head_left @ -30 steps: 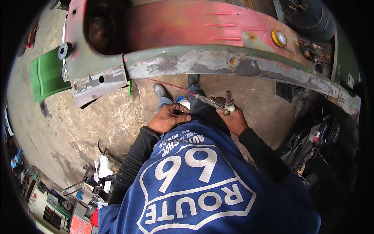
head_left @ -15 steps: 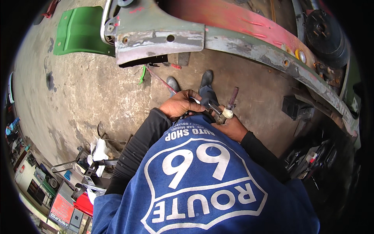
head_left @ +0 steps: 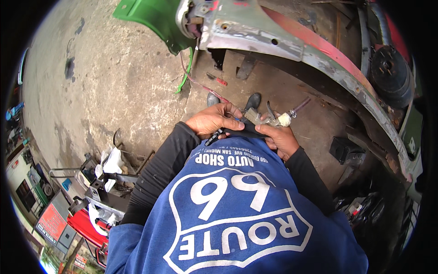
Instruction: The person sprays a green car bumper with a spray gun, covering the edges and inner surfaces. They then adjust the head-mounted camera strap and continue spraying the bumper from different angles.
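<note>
In front of my waist, my left hand (head_left: 214,120) is closed, pinching one end of a black, flat, flexible piece (head_left: 248,129) between thumb and fingers. My right hand (head_left: 280,139) grips its other end, thumb on top. Just beyond the right thumb is a metal air tool (head_left: 267,119) with a dark lever, a whitish wrapped fitting and a short dark red hose stub (head_left: 301,104). It seems to rest in the right hand, though the fingers beneath are hidden. A small black object (head_left: 214,137) shows under my left hand; its kind is unclear.
A scraped grey-and-red vehicle body panel (head_left: 255,39) arches ahead of me, with a green panel (head_left: 153,20) at its left. A thin red hose (head_left: 200,84) and a red-handled tool (head_left: 220,81) lie on the concrete. At left stands a cluttered red cart (head_left: 86,226).
The black piece now spans both hands, and the metal tool has shifted up and right, its hose stub tilting rightward. The view has turned, so the body panel appears farther right.
</note>
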Demonstrator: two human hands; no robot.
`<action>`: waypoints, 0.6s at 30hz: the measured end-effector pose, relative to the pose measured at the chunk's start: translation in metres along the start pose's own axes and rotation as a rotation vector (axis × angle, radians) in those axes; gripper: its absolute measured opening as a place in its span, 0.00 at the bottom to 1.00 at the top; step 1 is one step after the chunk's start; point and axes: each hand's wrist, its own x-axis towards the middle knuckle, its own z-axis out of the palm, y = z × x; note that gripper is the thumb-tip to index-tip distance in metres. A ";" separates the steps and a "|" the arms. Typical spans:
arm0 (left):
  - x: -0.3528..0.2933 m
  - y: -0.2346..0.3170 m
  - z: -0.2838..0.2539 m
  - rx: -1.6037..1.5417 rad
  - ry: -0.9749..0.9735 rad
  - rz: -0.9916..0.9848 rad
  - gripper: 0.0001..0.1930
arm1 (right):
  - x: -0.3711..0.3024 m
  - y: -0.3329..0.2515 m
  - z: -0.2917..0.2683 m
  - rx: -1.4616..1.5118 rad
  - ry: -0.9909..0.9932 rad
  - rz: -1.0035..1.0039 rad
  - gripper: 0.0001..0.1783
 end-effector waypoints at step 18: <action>-0.131 -0.119 0.039 -0.473 0.543 0.486 0.26 | 0.004 -0.016 0.033 -0.216 -0.131 0.041 0.20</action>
